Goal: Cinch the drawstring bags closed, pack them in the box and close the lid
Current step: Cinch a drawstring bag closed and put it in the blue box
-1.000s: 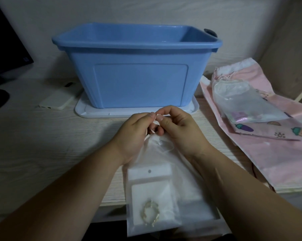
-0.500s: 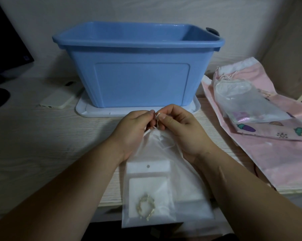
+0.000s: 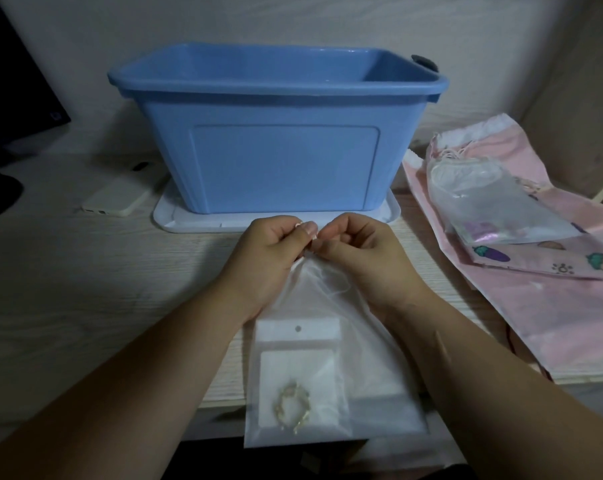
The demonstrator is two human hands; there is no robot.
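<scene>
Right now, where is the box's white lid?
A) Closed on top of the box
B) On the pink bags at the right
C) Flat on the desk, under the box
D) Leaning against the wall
C: the blue box stands open-topped on the white lid, which lies flat on the desk with its rim showing around the box's base.

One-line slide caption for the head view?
Left hand and right hand pinch the top of the sheer bag in front of the open blue box standing on its white lid.
</scene>
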